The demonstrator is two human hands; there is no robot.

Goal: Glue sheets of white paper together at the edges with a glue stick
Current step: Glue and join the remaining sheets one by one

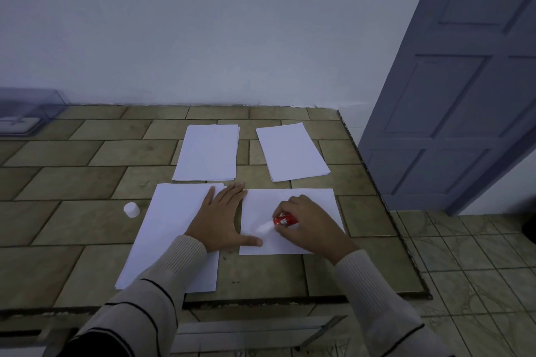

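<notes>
Near the front right corner of the tiled counter, in the head view, a single sheet is being pressed flat by the left hand. Its fingers are straight and its thumb is on the sheet's left edge. The red glue stick is being gripped over that sheet by the curled fingers of the right hand. The paper is being judged light, limp and apt to slide or crease, so it is best pinned beside the glued edge. The stick seems rigid and is best held round its barrel. Its pale tip is blurred, so contact cannot be told, and no glue is showing on the white.
</notes>
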